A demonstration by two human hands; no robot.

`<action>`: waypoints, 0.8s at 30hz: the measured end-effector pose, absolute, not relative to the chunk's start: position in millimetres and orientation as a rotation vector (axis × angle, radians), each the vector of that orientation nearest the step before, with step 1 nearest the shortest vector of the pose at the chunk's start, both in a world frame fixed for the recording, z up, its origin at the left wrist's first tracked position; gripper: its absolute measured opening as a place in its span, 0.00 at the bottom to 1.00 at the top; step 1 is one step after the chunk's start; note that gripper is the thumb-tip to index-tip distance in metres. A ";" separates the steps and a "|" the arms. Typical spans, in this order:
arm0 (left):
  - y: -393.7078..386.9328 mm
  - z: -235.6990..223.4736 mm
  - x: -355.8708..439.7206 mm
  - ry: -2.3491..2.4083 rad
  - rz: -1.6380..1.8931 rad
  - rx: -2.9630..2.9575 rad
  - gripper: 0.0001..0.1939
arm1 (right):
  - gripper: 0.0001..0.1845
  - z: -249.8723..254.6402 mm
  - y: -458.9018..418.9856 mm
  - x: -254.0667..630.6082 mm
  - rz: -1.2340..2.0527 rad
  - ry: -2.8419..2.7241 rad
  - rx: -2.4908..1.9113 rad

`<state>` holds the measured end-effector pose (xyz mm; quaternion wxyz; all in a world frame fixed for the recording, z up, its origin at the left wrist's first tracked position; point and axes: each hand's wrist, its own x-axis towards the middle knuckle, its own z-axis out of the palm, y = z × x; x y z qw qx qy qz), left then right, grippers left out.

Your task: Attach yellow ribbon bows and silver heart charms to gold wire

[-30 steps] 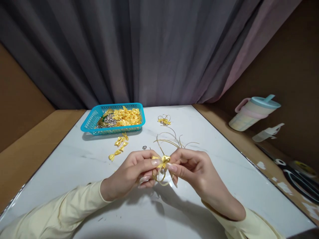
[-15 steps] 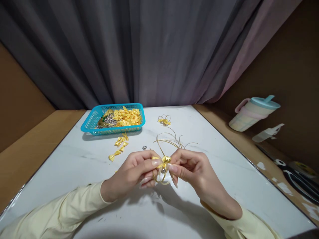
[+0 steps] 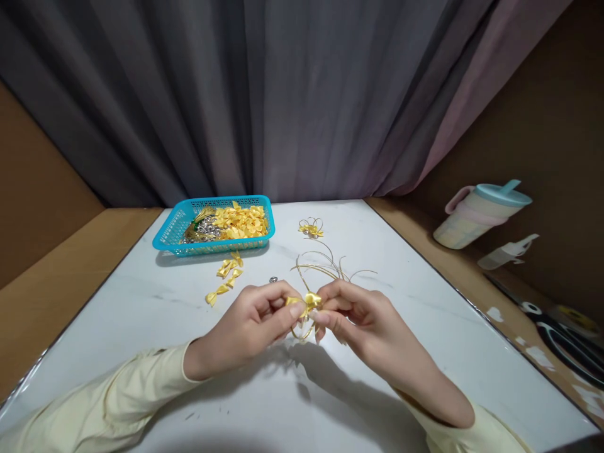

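Left hand [image 3: 250,324]: thumb and fingers drawn together in a pinch on the left part of a yellow satin bow [image 3: 313,300]. Right hand [image 3: 370,324]: thumb and forefinger nearly closed at the bow's right part; whether cord is caught there too, cannot tell.

Bow position: between the two sets of fingertips, touching both, neither hand clearly nearer. Its long axis runs roughly left to right, in line with the hands. The gold cord [image 3: 302,338] lies across that line: loops on the person's side, below the bow, and a strand rising on the far side. The crossing at the bow's middle is partly hidden by fingers.

Just beyond the right hand: thin curved cord strands [image 3: 325,270]; any join with the held cord is unclear. Beyond the left hand: a small silvery piece [image 3: 274,279], then spare yellow bows [image 3: 224,287] to its left. Farther off: blue basket [image 3: 161,244] holding more bows, and a cord-and-bow cluster [image 3: 311,230] to its right.
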<state>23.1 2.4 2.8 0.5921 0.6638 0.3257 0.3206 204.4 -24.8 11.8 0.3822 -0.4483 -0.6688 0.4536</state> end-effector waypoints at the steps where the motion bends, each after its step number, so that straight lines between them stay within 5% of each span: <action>1: 2.1 3.5 23.3 0.765 0.750 1.565 0.11 | 0.05 11.5 -24.0 206.5 1.211 -1.699 -1.130; 7: 3.0 1.8 24.9 0.781 0.715 1.676 0.11 | 0.08 4.9 -26.6 205.0 1.095 -1.671 -1.103; 16: 8.0 -4.7 23.9 0.881 0.768 2.120 0.11 | 0.03 14.8 -21.9 220.2 0.316 -2.191 -1.054; 20: 7.3 -5.9 23.7 0.846 0.746 2.164 0.12 | 0.13 13.4 -17.1 214.7 -0.089 -2.432 -1.028; 24: 6.9 -5.5 24.9 0.829 0.706 2.151 0.11 | 0.15 4.6 -12.4 208.9 -0.072 -2.521 -1.009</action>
